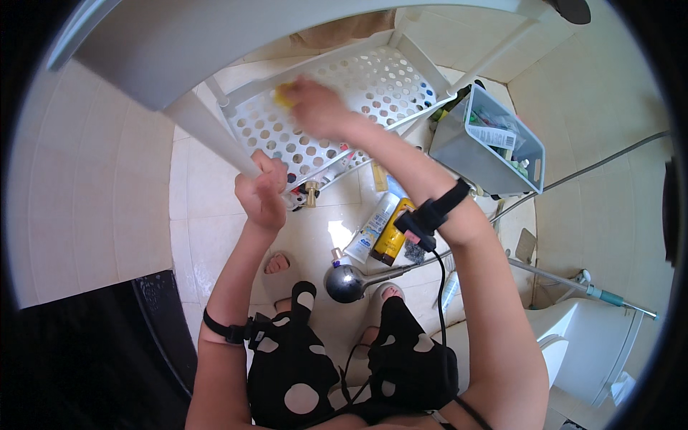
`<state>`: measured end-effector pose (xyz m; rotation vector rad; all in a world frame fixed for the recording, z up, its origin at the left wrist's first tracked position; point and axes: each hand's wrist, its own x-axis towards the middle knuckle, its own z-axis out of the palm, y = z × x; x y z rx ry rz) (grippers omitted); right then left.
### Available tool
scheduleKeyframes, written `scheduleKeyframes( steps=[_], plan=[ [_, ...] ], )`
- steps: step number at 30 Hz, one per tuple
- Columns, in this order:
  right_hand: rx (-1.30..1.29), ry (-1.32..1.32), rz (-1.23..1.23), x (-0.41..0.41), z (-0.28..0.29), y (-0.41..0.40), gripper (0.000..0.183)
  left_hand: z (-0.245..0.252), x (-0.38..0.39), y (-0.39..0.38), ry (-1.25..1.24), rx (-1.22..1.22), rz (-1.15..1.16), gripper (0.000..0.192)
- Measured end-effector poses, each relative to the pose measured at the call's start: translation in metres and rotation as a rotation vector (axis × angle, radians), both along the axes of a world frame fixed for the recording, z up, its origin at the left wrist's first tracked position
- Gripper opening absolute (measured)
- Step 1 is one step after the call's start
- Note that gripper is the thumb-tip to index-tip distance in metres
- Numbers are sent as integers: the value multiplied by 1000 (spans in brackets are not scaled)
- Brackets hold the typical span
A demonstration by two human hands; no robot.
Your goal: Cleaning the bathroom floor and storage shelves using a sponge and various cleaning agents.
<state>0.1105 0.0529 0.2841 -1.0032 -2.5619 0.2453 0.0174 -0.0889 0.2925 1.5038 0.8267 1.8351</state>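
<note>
My left hand (262, 188) grips the lower end of a white shelf post (215, 134) at the near left corner of a white plastic rack. Over the perforated white shelf (398, 80), my right hand (320, 110) is blurred. Its fingers hold a yellow cloth or sponge (283, 95), too blurred to tell which, against or just above the shelf's left half. A solid upper shelf panel (177, 43) crosses the top of the view. Beneath the perforated shelf, bottles show through the holes, and a gold pump top (311, 193) sticks out at the front.
On the tiled floor lie a white tube (373, 228), a yellow bottle (392, 236) and a dark scouring pad (414, 251). A shower head (345, 283) with its hose is near my feet. At right are a grey bin (457, 145) of packets, a pole (564, 279) and a toilet (596, 338).
</note>
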Motion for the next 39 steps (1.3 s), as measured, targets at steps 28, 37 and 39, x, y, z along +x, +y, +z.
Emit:
scheduleKeyframes(
  steps=[28,37,39],
  plan=[
    [-190,434,-1073,96,-55,203,59,2,10,6,-12,-4,-132,48],
    [-783,809,-491,-32,-49,71,33,8,5,3,-5,-107,-98,56],
    [-711,626,-445,-78,-20,16,35,8,-13,-6,11,-143,-75,56]
  ],
)
